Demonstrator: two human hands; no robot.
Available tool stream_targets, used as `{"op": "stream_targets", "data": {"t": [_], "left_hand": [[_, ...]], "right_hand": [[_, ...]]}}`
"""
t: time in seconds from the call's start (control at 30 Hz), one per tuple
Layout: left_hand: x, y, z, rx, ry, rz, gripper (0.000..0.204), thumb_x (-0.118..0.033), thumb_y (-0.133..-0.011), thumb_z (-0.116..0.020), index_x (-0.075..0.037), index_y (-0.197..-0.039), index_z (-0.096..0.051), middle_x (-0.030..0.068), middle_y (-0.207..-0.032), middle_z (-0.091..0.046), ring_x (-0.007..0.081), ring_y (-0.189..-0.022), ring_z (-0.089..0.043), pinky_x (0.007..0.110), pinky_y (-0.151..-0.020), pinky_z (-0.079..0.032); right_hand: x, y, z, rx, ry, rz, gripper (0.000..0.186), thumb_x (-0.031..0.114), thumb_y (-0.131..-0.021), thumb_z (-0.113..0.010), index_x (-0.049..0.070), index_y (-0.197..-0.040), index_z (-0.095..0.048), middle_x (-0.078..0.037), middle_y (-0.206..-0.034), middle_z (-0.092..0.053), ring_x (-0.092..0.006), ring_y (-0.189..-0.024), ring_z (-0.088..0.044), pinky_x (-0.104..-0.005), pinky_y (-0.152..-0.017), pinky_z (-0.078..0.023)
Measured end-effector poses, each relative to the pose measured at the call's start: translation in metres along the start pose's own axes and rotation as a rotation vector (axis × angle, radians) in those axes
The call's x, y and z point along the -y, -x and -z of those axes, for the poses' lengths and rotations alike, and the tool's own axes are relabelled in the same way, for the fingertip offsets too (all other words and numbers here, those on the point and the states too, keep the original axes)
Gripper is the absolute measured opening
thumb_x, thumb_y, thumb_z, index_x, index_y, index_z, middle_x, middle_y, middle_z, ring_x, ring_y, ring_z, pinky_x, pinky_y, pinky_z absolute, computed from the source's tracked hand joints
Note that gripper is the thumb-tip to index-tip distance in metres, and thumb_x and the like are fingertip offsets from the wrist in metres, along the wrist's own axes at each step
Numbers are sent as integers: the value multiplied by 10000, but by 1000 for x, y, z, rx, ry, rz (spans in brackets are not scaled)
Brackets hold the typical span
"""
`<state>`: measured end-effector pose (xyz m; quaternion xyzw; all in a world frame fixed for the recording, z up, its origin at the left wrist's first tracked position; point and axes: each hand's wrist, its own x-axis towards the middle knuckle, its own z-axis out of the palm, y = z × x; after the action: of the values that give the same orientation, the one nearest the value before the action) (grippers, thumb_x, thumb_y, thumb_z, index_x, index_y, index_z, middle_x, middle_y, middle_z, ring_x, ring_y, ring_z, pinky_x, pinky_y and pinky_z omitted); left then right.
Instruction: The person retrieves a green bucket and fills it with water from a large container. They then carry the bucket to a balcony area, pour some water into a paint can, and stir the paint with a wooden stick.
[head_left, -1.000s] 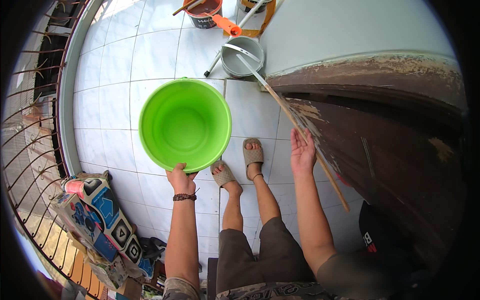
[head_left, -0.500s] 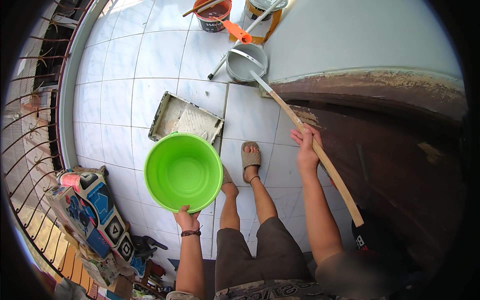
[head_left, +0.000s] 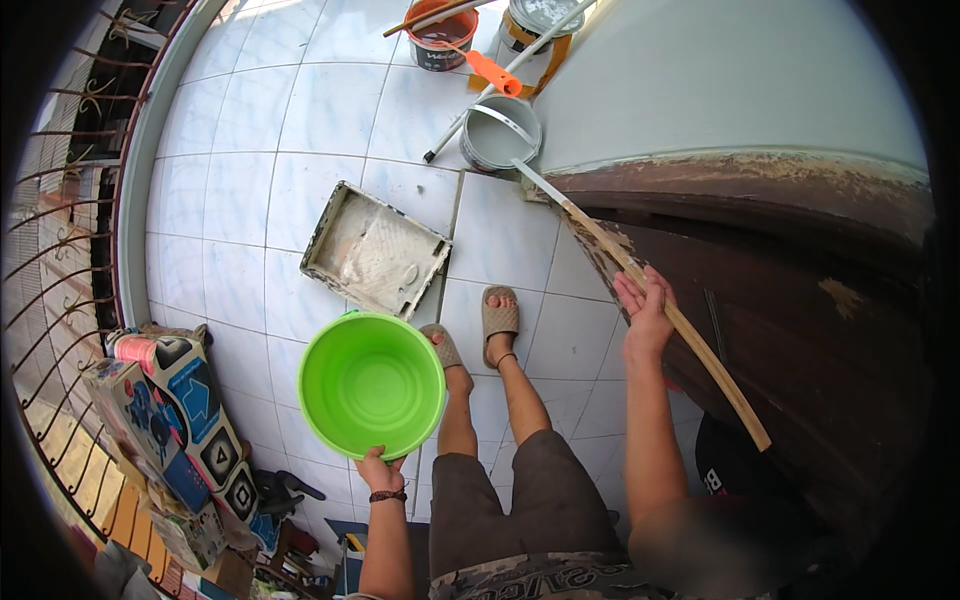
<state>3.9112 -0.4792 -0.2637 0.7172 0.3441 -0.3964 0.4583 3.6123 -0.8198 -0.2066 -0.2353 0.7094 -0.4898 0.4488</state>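
Gripping green plastic bucket [head_left: 372, 385] by rim in left hand [head_left: 382, 470]; hold level over tiled floor [head_left: 235, 220], clear of paint tray [head_left: 365, 255]. Grasping wooden stick [head_left: 702, 350] in right hand [head_left: 650, 310]; steady tip at grey pail [head_left: 482, 137].

A bucket [head_left: 372, 385] is showing a solid lime green. A stick [head_left: 699, 345] is running from pale tan wood to a grey-white end. A paint tray [head_left: 372, 245] is wearing off-white smears and black-blotched edges. Pale blue veins are marbling white floor tiles [head_left: 232, 205]. A handle [head_left: 494, 75] is glowing bright orange. Sandals [head_left: 501, 319] are displaying a taupe crosshatched pattern. A dark brown panel [head_left: 790, 345] is baring tan patches.
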Motion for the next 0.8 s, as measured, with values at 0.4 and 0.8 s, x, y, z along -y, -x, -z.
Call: {"op": "stream_targets", "data": {"t": [0.4, 0.8], "left_hand": [[-2, 9, 4, 18, -15, -10, 557, 42, -805, -458, -120, -1330, -368, 159, -1275, -487, 363, -1049, -599, 542, -718, -592], [12, 13, 34, -6, -61, 13, 576, 49, -780, -441, -127, -1325, -378, 156, -1246, -502, 347, -1016, -617, 514, -685, -605]], "right_hand": [[11, -11, -23, 546, 721, 486, 314, 139, -962, -554, -37, -1221, -570, -149, -1069, -635, -217, -937, -671, -288, -804, -536], [-55, 4, 4, 1098, 1208, 847, 267, 62, -838, -659, 14, -1095, -601, -233, -1276, -521, -356, -1142, -555, -405, -910, -516]]}}
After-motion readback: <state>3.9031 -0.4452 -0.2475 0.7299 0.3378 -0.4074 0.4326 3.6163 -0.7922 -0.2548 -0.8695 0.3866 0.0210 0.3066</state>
